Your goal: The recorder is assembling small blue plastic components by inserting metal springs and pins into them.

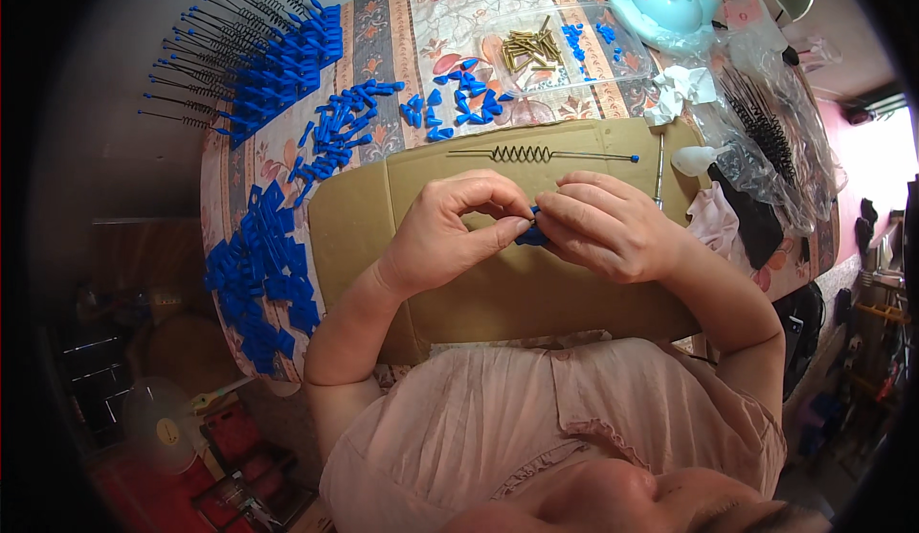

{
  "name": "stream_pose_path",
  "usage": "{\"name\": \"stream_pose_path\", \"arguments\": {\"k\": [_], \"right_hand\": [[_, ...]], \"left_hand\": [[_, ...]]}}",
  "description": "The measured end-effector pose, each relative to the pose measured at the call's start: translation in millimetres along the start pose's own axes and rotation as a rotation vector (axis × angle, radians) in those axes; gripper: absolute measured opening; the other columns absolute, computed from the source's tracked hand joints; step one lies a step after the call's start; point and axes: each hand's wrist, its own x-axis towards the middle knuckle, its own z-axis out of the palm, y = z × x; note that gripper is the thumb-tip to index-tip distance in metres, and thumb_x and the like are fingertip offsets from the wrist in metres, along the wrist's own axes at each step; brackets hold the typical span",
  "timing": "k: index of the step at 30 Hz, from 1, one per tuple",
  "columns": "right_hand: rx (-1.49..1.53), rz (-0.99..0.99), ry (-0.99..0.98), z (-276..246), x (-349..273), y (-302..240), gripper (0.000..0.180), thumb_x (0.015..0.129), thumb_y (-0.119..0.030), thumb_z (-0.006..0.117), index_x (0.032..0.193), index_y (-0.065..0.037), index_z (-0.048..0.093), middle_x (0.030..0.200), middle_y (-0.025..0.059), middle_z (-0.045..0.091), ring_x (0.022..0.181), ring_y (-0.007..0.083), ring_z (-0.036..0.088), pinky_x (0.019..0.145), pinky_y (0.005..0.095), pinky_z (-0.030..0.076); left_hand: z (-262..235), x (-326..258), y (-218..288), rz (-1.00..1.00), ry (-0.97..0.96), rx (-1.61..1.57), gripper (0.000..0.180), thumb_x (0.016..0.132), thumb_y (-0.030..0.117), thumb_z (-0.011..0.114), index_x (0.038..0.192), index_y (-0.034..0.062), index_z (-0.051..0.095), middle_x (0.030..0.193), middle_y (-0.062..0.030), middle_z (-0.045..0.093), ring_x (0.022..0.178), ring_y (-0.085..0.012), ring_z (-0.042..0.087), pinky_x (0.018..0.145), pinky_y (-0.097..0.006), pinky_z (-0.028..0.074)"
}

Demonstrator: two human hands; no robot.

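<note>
Above a brown cardboard sheet (364,246) my two hands meet, fingertips close together. A small blue plastic piece (531,237) sits between them, partly covered by fingers. My right hand (617,231) is closed around it. Thumb and forefinger of my left hand (458,231) pinch together at its upper end; what they grip there is too small and hidden to name. Just beyond my hands, a coiled dark wire spring (522,155) with straight ends lies across the cardboard, a blue tip on its right end. To its right lies a thin metal rod like a screwdriver (660,171).
Blue stands (287,68) holding springs fill the back left. Blue cones (335,131) and flat blue pieces (258,274) lie along the left. A see-through tray (613,71) holds brass pins (532,49). A lamp (661,6) and bagged wires (761,121) stand right.
</note>
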Motion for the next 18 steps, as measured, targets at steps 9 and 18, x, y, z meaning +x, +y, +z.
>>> {"name": "stream_pose_path", "arguments": {"k": [9,18], "right_hand": [[0.034,0.047,0.001,0.4,-2.4,1.2,0.031,0.067,-0.009,0.065,0.094,0.005,0.063,0.101,0.0142,0.058,0.089,0.0279,0.061,0.081,0.0387,0.050],[0.017,0.008,0.000,0.0,1.0,-0.5,0.029,0.066,-0.009,0.068,0.091,0.005,0.063,0.099,0.0143,0.058,0.088,0.0290,0.061,0.081,0.0402,0.051]], "left_hand": [[0.3,0.5,1.5,0.290,0.060,0.310,0.014,0.076,-0.005,0.070,0.087,0.0018,0.068,0.093,-0.0108,0.068,0.087,-0.0205,0.065,0.077,-0.030,0.050],[1.8,-1.2,4.8,0.255,0.073,0.278,0.010,0.076,-0.003,0.070,0.085,0.0022,0.067,0.095,-0.0108,0.068,0.087,-0.0204,0.064,0.077,-0.030,0.050]]}}
